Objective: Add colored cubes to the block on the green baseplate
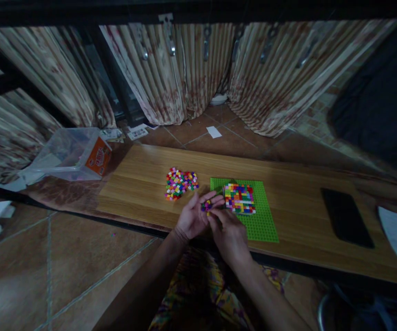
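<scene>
1. The wood-grain tabletop [295,207] bears all the pieces; being flat and apparently hard, it should let small parts skid if nudged.
2. The green studded baseplate [265,225] lies in front of the person, right of the loose pieces. It looks thin, light and somewhat flexible; opposite bare edges would be the place to lift it, keeping it level.
3. The left hand [191,220] is palm up, fingers spread, cupping a few pieces beside the baseplate's left edge.
4. The right hand [232,234] is bent over that palm, thumb and fingertips drawn together at the pieces; I cannot tell whether one is pinched.
5. The loose heap of toy bricks [180,185], many-coloured, sits on the wood beyond the left hand. Each is probably feather-light, stiff and smooth, and the heap would scatter if swept roughly.
6. The squarish brick panel [240,198] stands on the baseplate's far part. It is likely rigid but could split at its joints; grip low on two opposite sides.
7. The palmed bricks [206,206], some purple, seem hard, tough and slippery; opposite side walls suit a fingertip pinch.
</scene>
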### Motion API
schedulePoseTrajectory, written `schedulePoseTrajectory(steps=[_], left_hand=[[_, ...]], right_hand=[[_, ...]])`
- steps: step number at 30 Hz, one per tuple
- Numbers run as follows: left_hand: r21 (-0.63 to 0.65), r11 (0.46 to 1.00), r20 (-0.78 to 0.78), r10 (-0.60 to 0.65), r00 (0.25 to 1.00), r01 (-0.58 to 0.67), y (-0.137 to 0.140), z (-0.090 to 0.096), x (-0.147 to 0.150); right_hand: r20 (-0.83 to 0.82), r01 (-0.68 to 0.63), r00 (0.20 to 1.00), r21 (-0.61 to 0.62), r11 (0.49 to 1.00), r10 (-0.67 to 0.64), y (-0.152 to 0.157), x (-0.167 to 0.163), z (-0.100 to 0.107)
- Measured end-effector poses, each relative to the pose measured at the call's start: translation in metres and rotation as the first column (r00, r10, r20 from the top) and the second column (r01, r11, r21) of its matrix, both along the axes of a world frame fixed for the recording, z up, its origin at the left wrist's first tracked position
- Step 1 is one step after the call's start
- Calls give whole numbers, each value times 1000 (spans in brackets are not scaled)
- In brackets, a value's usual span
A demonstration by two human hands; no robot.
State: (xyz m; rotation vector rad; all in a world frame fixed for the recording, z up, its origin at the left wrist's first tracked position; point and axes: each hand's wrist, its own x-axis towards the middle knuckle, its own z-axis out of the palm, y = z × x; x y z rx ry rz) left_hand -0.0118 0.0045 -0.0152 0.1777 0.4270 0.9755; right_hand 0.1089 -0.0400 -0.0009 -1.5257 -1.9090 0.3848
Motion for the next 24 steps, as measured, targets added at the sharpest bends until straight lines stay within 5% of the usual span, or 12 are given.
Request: schedulePoseTrajectory(steps=[14,24], left_hand=[[-2,1000,-5,6,1000,-6,2,-2,-2],[-18,1000,-7,2,1000,-2,0,3,-1]], right_hand=[[61,1,998,-53,999,2,6,-6,-14],[-292,-29,956,-76,997,5,-7,14,17]])
